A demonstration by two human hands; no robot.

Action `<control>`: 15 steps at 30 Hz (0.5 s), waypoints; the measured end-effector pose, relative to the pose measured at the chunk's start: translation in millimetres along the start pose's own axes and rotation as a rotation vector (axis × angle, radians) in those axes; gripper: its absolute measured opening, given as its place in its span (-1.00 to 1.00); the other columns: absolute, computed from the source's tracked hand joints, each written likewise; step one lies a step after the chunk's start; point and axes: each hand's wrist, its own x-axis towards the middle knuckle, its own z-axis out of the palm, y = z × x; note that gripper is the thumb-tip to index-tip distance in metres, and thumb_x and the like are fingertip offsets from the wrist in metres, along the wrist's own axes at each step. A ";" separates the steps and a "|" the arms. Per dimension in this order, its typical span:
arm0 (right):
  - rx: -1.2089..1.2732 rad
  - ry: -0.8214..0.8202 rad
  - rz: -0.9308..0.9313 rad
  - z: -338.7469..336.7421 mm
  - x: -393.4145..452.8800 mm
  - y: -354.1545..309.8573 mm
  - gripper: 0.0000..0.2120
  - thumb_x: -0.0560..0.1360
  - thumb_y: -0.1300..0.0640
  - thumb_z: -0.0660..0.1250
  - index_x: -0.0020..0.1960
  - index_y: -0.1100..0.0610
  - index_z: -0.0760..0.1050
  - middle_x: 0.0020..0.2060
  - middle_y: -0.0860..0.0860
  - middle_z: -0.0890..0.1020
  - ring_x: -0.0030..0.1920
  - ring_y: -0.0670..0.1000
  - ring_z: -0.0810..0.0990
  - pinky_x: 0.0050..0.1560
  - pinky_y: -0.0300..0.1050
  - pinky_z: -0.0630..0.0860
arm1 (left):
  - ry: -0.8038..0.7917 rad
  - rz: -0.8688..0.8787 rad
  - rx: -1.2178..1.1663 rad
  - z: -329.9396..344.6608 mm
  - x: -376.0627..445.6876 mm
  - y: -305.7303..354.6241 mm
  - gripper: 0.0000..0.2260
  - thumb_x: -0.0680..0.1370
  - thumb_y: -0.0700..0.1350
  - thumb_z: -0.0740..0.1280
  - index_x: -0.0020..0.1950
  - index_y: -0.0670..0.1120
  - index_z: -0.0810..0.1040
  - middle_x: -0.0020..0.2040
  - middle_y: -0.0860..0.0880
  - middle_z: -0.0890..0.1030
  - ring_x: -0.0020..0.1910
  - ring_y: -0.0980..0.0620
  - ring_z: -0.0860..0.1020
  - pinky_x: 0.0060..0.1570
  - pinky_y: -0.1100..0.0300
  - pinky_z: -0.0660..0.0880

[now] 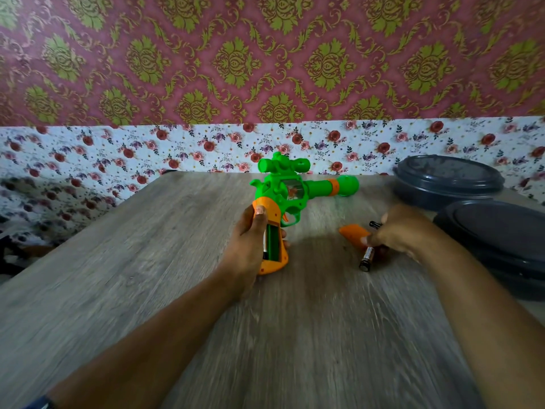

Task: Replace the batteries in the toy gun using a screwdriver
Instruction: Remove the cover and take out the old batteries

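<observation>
A green toy gun (pixel 290 190) with an orange grip lies on the wooden table (pixel 177 261), barrel pointing right. My left hand (pixel 246 246) holds the orange grip, thumb on its upper end. The battery compartment (pixel 272 242) in the grip is uncovered; one battery sits along its left side. The orange compartment cover (pixel 354 234) lies on the table to the right. My right hand (pixel 398 231) rests beside the cover, its fingertips pinching a dark battery (pixel 367 258) that lies on the table. Another dark cylinder end (pixel 374 224) shows just beyond the fingers. No screwdriver is visible.
Two dark grey lidded containers stand at the right edge, one (pixel 448 180) at the back and one (pixel 498 240) nearer, close to my right forearm. A floral-papered wall runs behind the table.
</observation>
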 end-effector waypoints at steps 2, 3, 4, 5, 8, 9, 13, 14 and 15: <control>-0.028 0.005 -0.005 3.4 4.6 2.9 -0.48 0.28 0.03 0.53 0.11 0.25 0.45 -0.01 0.18 0.59 0.00 0.18 0.56 -0.01 -0.04 0.49 | -0.006 -0.003 0.001 -0.6 0.1 0.0 -0.65 0.63 0.04 0.06 0.39 -0.01 0.29 -0.17 -0.14 0.58 -0.27 -0.04 0.59 -0.21 0.10 0.55; -0.036 0.004 -0.007 4.5 6.9 4.4 -0.52 0.28 0.01 0.53 0.03 0.26 0.47 -0.08 0.18 0.62 -0.04 0.18 0.58 -0.11 -0.08 0.46 | -0.013 -0.006 0.003 -0.7 -0.1 0.3 -0.67 0.63 0.04 0.06 0.37 0.00 0.30 -0.17 -0.14 0.58 -0.28 -0.03 0.59 -0.23 0.12 0.55; -0.035 0.002 -0.006 5.6 9.7 5.1 -0.55 0.29 0.00 0.52 -0.03 0.28 0.46 -0.14 0.18 0.63 -0.07 0.18 0.59 -0.16 -0.09 0.43 | -0.017 -0.009 0.000 -0.2 -0.4 0.6 -0.70 0.63 0.04 0.05 0.34 0.02 0.31 -0.18 -0.13 0.57 -0.29 -0.02 0.58 -0.25 0.14 0.56; -0.035 0.006 0.001 6.0 11.8 5.2 -0.54 0.31 -0.02 0.50 -0.06 0.31 0.42 -0.16 0.17 0.63 -0.08 0.18 0.59 -0.16 -0.08 0.43 | -0.018 -0.012 -0.006 0.1 -1.0 1.3 -0.73 0.63 0.03 0.05 0.31 0.04 0.31 -0.18 -0.13 0.57 -0.30 -0.01 0.58 -0.28 0.16 0.56; -0.026 0.130 -0.107 4.0 7.9 -2.4 -0.65 0.44 -0.06 0.36 -0.09 0.25 0.44 -0.16 0.15 0.58 -0.14 0.14 0.56 -0.18 -0.10 0.41 | -0.012 -0.013 -0.007 0.1 0.4 0.3 -0.71 0.63 0.03 0.05 0.33 0.02 0.31 -0.18 -0.13 0.57 -0.29 -0.02 0.58 -0.24 0.13 0.56; 0.030 0.177 -0.189 4.1 3.8 -8.3 -0.68 0.48 -0.06 0.30 -0.10 0.24 0.49 -0.21 0.14 0.59 -0.21 0.08 0.56 -0.25 -0.14 0.39 | -0.008 -0.011 0.001 -0.4 1.0 -0.2 -0.68 0.63 0.04 0.05 0.35 0.00 0.31 -0.18 -0.13 0.57 -0.28 -0.03 0.58 -0.20 0.10 0.55; 0.391 0.245 -0.510 15.3 -27.1 -41.0 -0.68 0.56 0.01 0.20 -0.22 0.18 0.58 -0.66 -0.09 0.44 -0.63 -0.18 0.39 -0.56 -0.32 0.21 | 0.005 -0.027 0.015 -2.2 3.1 -1.4 -0.65 0.63 0.06 0.06 0.39 0.00 0.29 -0.16 -0.13 0.59 -0.26 -0.03 0.59 -0.17 0.09 0.53; 0.458 0.238 -0.563 18.8 -35.2 -49.0 -0.69 0.55 0.01 0.21 -0.23 0.15 0.58 -0.68 -0.14 0.44 -0.62 -0.19 0.39 -0.53 -0.31 0.22 | 0.006 -0.025 0.023 -2.0 3.3 -1.3 -0.65 0.63 0.06 0.05 0.38 0.00 0.30 -0.16 -0.13 0.58 -0.28 -0.02 0.60 -0.21 0.12 0.54; 0.520 0.224 -0.610 23.1 -39.9 -55.2 -0.71 0.54 0.01 0.24 -0.24 0.14 0.59 -0.64 -0.14 0.47 -0.59 -0.19 0.39 -0.48 -0.29 0.25 | 0.006 -0.024 0.030 -1.6 3.7 -1.2 -0.66 0.63 0.06 0.05 0.36 -0.01 0.32 -0.17 -0.12 0.58 -0.31 0.00 0.60 -0.25 0.15 0.54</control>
